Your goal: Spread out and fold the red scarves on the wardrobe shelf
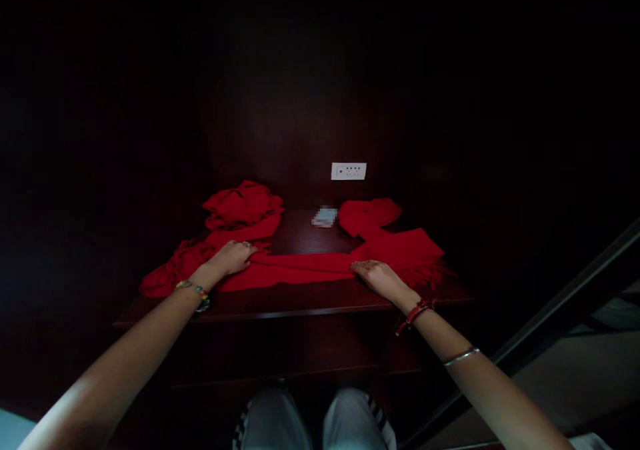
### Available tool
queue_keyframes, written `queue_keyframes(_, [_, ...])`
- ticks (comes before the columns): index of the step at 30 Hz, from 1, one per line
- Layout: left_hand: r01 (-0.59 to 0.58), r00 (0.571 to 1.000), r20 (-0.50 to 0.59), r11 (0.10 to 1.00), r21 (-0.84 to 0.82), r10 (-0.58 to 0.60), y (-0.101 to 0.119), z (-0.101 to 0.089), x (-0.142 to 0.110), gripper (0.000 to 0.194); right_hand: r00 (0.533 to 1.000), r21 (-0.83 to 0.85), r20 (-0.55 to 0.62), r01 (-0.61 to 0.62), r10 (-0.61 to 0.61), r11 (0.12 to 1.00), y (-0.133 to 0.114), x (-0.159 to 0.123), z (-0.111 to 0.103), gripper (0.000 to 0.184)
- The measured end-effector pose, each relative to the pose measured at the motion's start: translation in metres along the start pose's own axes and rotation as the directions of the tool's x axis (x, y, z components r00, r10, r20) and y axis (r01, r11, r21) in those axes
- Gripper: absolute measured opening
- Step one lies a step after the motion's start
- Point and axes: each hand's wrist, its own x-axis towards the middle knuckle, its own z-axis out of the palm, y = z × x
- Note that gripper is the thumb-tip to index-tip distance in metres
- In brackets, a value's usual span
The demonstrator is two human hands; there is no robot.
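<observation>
A red fringed scarf [305, 265] lies stretched across the front of a dark wooden shelf [300, 309]. My left hand [234, 257] is closed on its upper edge at the left, the fingertips partly hidden. Farther right, my right hand [377, 278] pinches the same strip between thumb and fingers. Beyond that hand, a flat folded part of red cloth [407, 250] ends in loose fringe. Bunched red fabric [185, 267] sits beside my left wrist. Where one piece of cloth stops and another begins, I cannot tell.
A crumpled red cloth heap [243, 205] stands at the back left, another red cloth [367, 215] at the back right. Between them lies a small pale blurred object [325, 217]. A white socket plate [349, 171] is on the dark back wall. My knees [277, 420] are below the shelf.
</observation>
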Motion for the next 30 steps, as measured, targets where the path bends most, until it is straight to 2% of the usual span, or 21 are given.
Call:
queue_keyframes(2, [0.06,0.997,-0.039,0.998,0.004,-0.06,-0.015,-0.001,-0.01,0.029,1.0,-0.02,-0.014,-0.003,0.003,1.0,0.0,-0.001,0.0,0.031])
queue_keyframes(5, [0.105,0.981,-0.162,0.994,-0.02,-0.107,-0.025,-0.006,-0.026,0.026,0.996,-0.048,-0.089,-0.017,0.013,0.999,0.001,-0.003,-0.001,0.034])
queue_keyframes(8, [0.008,0.97,-0.242,1.0,-0.023,-0.013,-0.02,-0.004,-0.045,0.028,0.99,-0.05,-0.137,-0.034,0.027,0.998,0.003,-0.006,0.0,0.036])
queue_keyframes(10, [-0.103,0.968,-0.232,0.995,-0.016,0.096,-0.012,0.004,-0.057,0.03,0.994,-0.043,-0.104,-0.023,0.018,0.999,0.004,-0.006,0.001,0.034])
queue_keyframes(12, [-0.162,0.963,-0.221,0.987,-0.008,0.157,-0.006,0.013,-0.067,0.03,0.998,-0.042,-0.057,-0.007,0.005,0.999,0.004,-0.005,0.002,0.033])
queue_keyframes(15, [-0.162,0.951,-0.264,0.987,0.006,0.158,-0.002,0.018,-0.074,0.03,1.0,-0.06,-0.008,-0.004,0.003,0.998,0.004,-0.004,0.0,0.032])
queue_keyframes(20, [-0.161,0.909,-0.387,0.987,0.013,0.153,0.0,0.002,-0.079,0.032,1.0,-0.103,0.017,-0.02,0.022,0.995,0.002,-0.005,-0.004,0.033])
queue_keyframes(22, [-0.171,0.909,-0.386,0.985,0.0,0.158,0.006,-0.003,-0.085,0.031,0.999,-0.119,0.002,-0.038,0.039,0.992,0.002,-0.006,-0.004,0.033])
queue_keyframes(24, [-0.215,0.923,-0.334,0.976,-0.045,0.188,0.014,-0.005,-0.091,0.031,0.999,-0.125,0.002,-0.047,0.048,0.991,0.002,-0.005,-0.003,0.032])
queue_keyframes(27, [-0.237,0.949,-0.244,0.962,-0.133,0.199,0.024,-0.006,-0.098,0.033,0.998,-0.125,0.046,-0.032,0.038,0.992,0.002,-0.003,-0.003,0.03])
queue_keyframes(30, [-0.229,0.957,-0.225,0.955,-0.186,0.185,0.025,-0.006,-0.099,0.032,0.994,-0.104,0.098,-0.041,0.052,0.994,0.0,0.001,-0.007,0.029])
